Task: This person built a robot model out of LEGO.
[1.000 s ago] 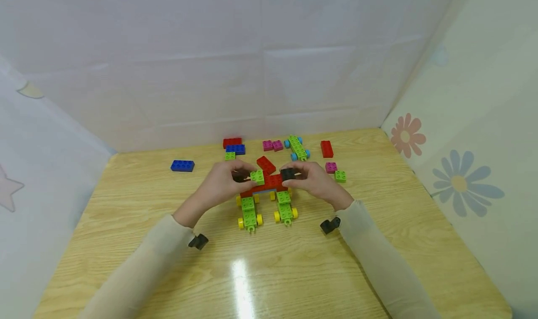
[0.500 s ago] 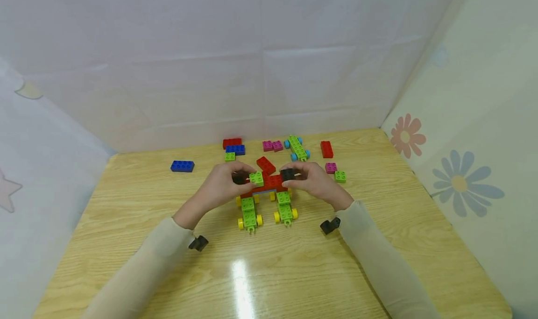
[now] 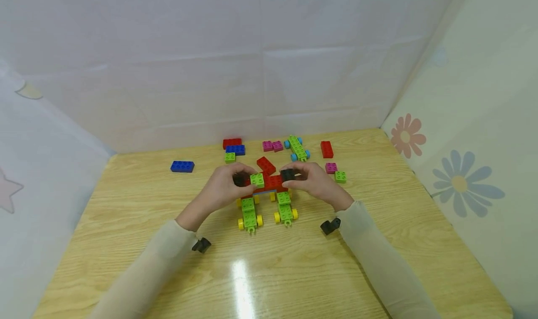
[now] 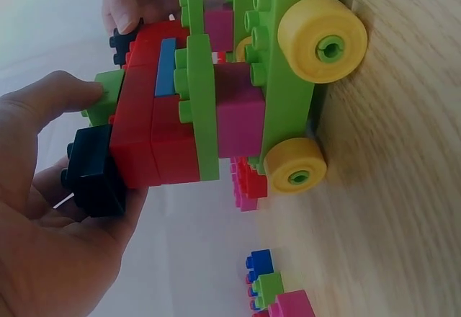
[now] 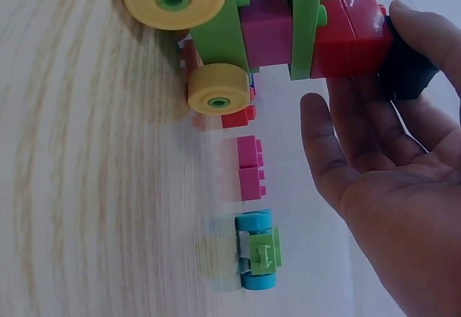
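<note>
My left hand (image 3: 222, 184) pinches a small lime-green building block (image 3: 257, 180) against the top of a red block layer (image 3: 272, 182). In the left wrist view its thumb lies on that green block (image 4: 108, 95), right beside a black block (image 4: 97, 176) on the red end. My right hand (image 3: 310, 178) holds another black block (image 3: 287, 174) at the opposite end, thumb on one side and fingers behind. Beneath the red layer stand two lime-green wheeled bases (image 3: 249, 214) with yellow wheels, joined to it through magenta blocks (image 4: 240, 108). The fingers behind the blocks are partly hidden.
A loose red block (image 3: 265, 165) lies just behind the build. Farther back are blue blocks (image 3: 182, 166), magenta blocks (image 3: 272, 145), and a green base with blue wheels (image 3: 296, 148). A red block (image 3: 327, 149) and a green block (image 3: 340, 177) lie right.
The green block in my left hand has shifted slightly down toward the red layer, and the left wrist has moved slightly rightward. My right hand has hardly moved.
</note>
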Demonstrator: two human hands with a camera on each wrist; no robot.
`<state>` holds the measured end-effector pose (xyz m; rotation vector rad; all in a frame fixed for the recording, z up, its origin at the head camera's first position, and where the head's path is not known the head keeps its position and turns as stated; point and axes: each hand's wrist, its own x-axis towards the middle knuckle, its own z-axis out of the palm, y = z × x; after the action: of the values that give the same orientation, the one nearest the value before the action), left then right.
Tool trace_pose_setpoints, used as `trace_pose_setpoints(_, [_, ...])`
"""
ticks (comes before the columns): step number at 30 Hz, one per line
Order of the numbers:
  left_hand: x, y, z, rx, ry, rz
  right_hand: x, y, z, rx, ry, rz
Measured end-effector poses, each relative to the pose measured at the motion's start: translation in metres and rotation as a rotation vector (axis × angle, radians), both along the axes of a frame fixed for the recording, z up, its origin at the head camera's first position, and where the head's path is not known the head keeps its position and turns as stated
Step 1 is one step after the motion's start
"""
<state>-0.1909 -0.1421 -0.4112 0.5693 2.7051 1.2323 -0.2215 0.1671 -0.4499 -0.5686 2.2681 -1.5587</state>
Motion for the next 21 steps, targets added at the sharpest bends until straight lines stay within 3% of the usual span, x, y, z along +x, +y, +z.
trace_pose_setpoints(21, [0.0,-0.003,-0.011,0.022,0.038,0.006,-0.001,0.001,-0.003,-0.021,-0.024,-0.002])
